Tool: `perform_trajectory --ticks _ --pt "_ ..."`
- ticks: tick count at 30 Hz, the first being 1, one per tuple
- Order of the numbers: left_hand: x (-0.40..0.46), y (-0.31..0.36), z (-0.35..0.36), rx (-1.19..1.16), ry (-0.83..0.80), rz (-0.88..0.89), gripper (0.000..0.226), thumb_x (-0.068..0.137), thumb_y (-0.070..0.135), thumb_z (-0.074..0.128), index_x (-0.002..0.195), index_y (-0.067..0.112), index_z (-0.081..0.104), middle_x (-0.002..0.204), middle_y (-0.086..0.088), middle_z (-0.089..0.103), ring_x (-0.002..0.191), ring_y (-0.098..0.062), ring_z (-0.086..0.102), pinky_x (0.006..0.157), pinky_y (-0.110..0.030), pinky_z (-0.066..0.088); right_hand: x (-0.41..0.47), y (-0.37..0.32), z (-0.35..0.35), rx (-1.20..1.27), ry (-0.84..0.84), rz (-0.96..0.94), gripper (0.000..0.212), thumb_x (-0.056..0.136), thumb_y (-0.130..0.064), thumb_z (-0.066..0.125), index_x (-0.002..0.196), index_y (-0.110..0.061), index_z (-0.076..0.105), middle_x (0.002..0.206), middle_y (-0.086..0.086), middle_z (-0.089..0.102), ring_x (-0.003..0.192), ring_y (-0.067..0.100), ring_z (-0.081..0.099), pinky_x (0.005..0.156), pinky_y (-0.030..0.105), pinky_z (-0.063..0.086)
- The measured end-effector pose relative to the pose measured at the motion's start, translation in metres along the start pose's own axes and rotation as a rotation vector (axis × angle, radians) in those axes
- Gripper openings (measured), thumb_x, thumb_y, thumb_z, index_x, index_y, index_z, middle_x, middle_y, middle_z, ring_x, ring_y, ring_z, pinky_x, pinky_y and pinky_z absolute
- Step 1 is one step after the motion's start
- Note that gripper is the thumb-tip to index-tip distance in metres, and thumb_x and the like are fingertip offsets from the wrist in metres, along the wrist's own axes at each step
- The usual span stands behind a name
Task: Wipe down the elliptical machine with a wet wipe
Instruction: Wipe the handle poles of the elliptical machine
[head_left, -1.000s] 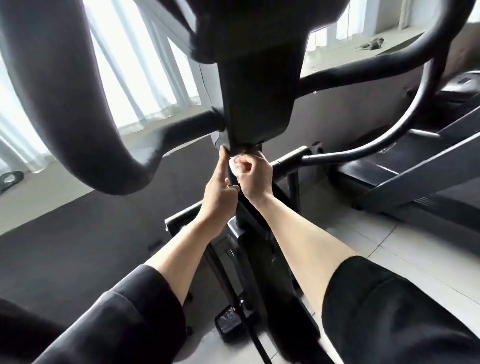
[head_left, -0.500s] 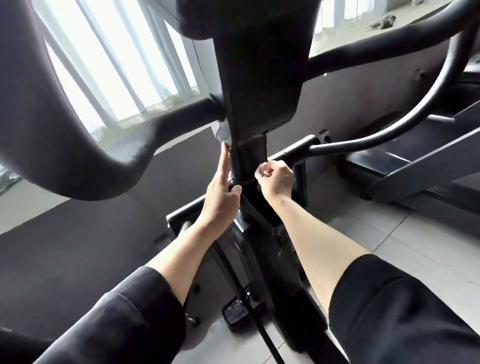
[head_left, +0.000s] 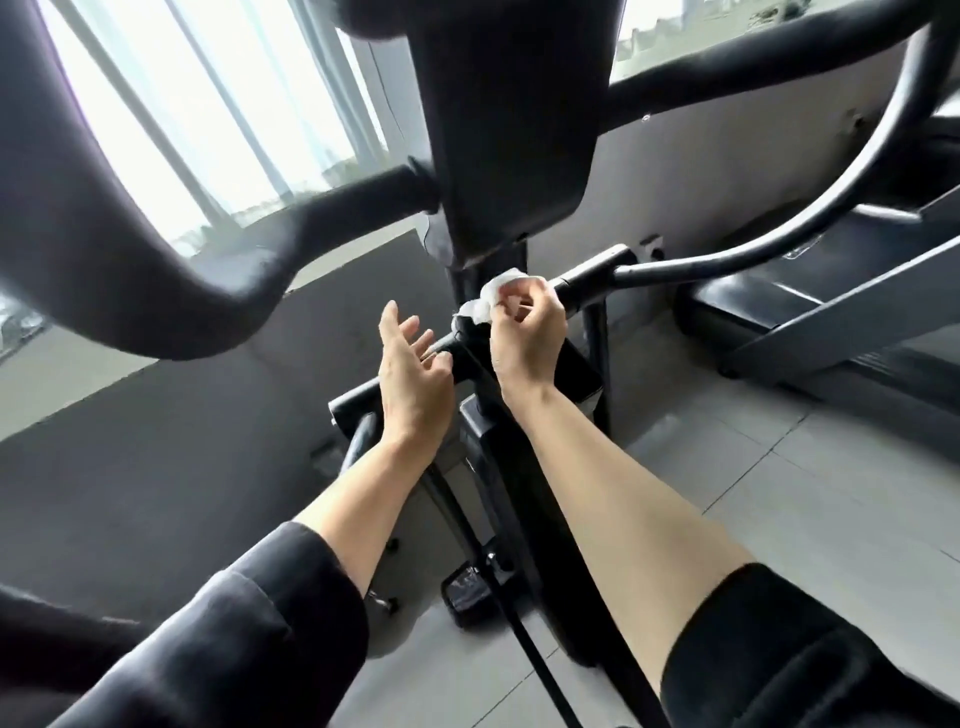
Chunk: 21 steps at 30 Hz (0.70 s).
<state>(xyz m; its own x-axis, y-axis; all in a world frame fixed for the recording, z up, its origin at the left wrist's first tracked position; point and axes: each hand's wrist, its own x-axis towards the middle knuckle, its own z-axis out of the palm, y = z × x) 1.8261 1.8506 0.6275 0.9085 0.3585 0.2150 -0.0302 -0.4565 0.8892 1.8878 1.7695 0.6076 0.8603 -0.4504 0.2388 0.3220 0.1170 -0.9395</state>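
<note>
The black elliptical machine fills the view, its console column straight ahead and its thick handlebars sweeping left and right. My right hand pinches a crumpled white wet wipe against the centre post just below the console housing. My left hand hovers beside the post on the left, fingers spread and relaxed, holding nothing; its fingertips lie close to the post's joint.
A large padded handlebar curves close overhead on the left. A thin moving arm arcs on the right. A treadmill stands at the right on the tiled floor. Bright windows run behind.
My left hand has come off the console's lower edge and opened out. My right hand has lifted the wipe higher on the post, and the wipe now shows plainly.
</note>
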Motion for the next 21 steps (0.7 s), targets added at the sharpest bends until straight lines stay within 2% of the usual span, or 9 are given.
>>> perform_trajectory --ticks 2,4,6,8,11,13,17,19,21 --pt "-0.012 0.018 -0.002 -0.066 0.128 0.093 0.076 0.093 -0.003 0.051 0.154 0.019 0.011 0.145 -0.003 0.043 0.122 -0.009 0.054 0.090 -0.012 0.045 -0.001 -0.025 -0.008 0.130 0.097 -0.043 0.013 0.077 -0.016 0.058 0.075 -0.029 0.057 0.084 0.012 0.066 0.076 0.028 0.066 0.076 0.043 0.055" --pt "-0.023 0.039 -0.005 -0.148 0.225 0.160 0.079 0.092 -0.001 0.055 0.153 0.020 0.011 0.145 -0.002 0.041 0.121 -0.007 0.054 0.092 -0.014 0.048 -0.001 -0.057 -0.012 0.176 0.073 -0.090 0.019 0.078 -0.010 0.056 0.075 -0.029 0.055 0.086 0.015 0.066 0.075 0.030 0.065 0.071 0.045 0.056" --pt "-0.035 0.058 -0.011 -0.208 0.310 0.188 0.075 0.092 0.005 0.059 0.152 0.017 0.016 0.148 -0.002 0.038 0.125 -0.008 0.051 0.102 -0.025 0.047 -0.004 -0.092 -0.012 0.184 -0.027 -0.132 0.013 0.079 -0.014 0.058 0.076 -0.027 0.058 0.086 0.013 0.065 0.077 0.031 0.064 0.071 0.045 0.056" --pt "-0.047 0.073 -0.017 -0.242 0.373 0.166 0.068 0.092 0.015 0.062 0.149 0.013 0.025 0.148 -0.002 0.036 0.131 -0.012 0.046 0.110 -0.032 0.041 -0.014 -0.122 -0.014 0.116 -0.140 -0.174 0.017 0.081 -0.012 0.061 0.074 -0.028 0.059 0.085 0.006 0.067 0.081 0.023 0.064 0.077 0.038 0.055" --pt "-0.064 0.084 -0.028 -0.301 0.460 0.122 0.065 0.091 0.024 0.065 0.146 0.011 0.031 0.142 -0.002 0.032 0.135 -0.016 0.040 0.115 -0.034 0.033 -0.034 -0.156 -0.024 0.124 -0.296 -0.236 0.021 0.080 -0.004 0.061 0.074 -0.025 0.061 0.080 -0.001 0.068 0.081 0.022 0.065 0.079 0.044 0.056" --pt "-0.075 0.090 -0.039 -0.328 0.543 0.157 0.070 0.088 0.028 0.067 0.144 0.008 0.030 0.135 0.000 0.031 0.133 -0.015 0.038 0.116 -0.034 0.030 -0.047 -0.173 -0.030 0.158 -0.370 -0.267 0.022 0.080 0.000 0.060 0.076 -0.022 0.061 0.077 -0.003 0.067 0.079 0.020 0.066 0.079 0.045 0.056" --pt "-0.105 0.115 -0.065 -0.295 0.672 0.445 0.080 0.075 0.047 0.061 0.141 0.011 0.033 0.126 0.013 0.041 0.117 0.001 0.042 0.101 -0.016 0.032 -0.080 -0.191 -0.034 0.105 -0.455 -0.326 0.022 0.079 0.000 0.060 0.079 -0.022 0.062 0.079 -0.007 0.067 0.080 0.018 0.067 0.078 0.045 0.057" --pt "-0.113 0.135 -0.081 -0.239 0.667 0.581 0.069 0.080 0.047 0.057 0.137 0.015 0.038 0.128 0.009 0.048 0.117 -0.003 0.048 0.099 -0.022 0.040 -0.093 -0.196 -0.036 0.110 -0.502 -0.323 0.021 0.077 -0.002 0.059 0.078 -0.023 0.062 0.076 -0.005 0.067 0.077 0.022 0.067 0.077 0.047 0.057" --pt "-0.110 0.154 -0.093 -0.149 0.628 0.615 0.064 0.087 0.048 0.051 0.136 0.009 0.041 0.124 -0.004 0.056 0.110 -0.017 0.056 0.093 -0.032 0.047 -0.103 -0.201 -0.039 0.172 -0.599 -0.290 0.021 0.077 -0.002 0.059 0.079 -0.023 0.065 0.076 0.002 0.069 0.075 0.024 0.067 0.073 0.046 0.056"
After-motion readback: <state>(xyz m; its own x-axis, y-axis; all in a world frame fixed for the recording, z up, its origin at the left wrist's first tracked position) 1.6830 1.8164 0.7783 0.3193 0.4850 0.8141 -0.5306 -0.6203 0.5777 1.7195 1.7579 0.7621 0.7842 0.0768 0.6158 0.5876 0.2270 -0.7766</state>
